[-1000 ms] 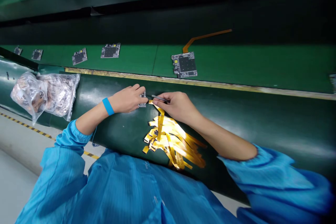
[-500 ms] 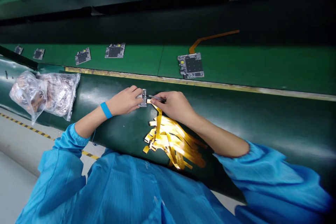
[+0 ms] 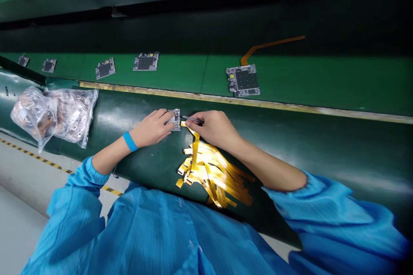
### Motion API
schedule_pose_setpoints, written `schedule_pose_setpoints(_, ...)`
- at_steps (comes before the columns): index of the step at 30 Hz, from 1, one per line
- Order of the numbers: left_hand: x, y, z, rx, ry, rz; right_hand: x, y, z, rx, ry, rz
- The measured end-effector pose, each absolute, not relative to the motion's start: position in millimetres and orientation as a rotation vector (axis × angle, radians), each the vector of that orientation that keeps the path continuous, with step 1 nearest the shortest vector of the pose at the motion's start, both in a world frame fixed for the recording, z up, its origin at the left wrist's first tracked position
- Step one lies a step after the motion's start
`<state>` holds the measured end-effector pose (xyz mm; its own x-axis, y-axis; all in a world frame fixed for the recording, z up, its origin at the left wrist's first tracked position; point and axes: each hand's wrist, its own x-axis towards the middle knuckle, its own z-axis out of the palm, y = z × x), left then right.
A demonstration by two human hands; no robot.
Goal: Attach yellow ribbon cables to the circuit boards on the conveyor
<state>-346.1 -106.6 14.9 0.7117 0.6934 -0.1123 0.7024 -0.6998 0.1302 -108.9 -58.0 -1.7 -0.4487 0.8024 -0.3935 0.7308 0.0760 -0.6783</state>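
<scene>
My left hand (image 3: pixel 154 128) grips a small circuit board (image 3: pixel 176 120) flat on the dark green bench, its fingers covering the board's left part. Just to the right, my right hand (image 3: pixel 214 128) is closed around a slim dark grey stick-like tool (image 3: pixel 192 119), whose tip points at the board's right edge. Under those fingers runs an orange ribbon cable (image 3: pixel 195 139), its pale end close to the board; whether it is plugged in I cannot tell. Nearer my body lies a loose pile of similar ribbon cables (image 3: pixel 213 172), shining under the light.
Beyond a worn ledge (image 3: pixel 155 90), several circuit boards lie on a green conveyor belt (image 3: pixel 187 73); one board (image 3: pixel 244 80) has a ribbon cable attached. Clear plastic bags (image 3: pixel 72 114) with contents sit on the bench at left.
The boards on the belt have shifted slightly to the right. My left fingers have moved a little on the board; my right hand stays nearly still with the tool and cable.
</scene>
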Motion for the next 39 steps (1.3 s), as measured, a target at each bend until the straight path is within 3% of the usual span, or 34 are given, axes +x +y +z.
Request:
schedule_pose_setpoints(25, -344, -146, 10, 2.598, 1.271, -0.222, -121, -53, -3, -1.523, -2.221, 1.409)
schedule_pose_setpoints(39, -338, -148, 16, 2.650, 1.338, -0.370, -122, -68, -4, -1.396, -2.491, 1.063)
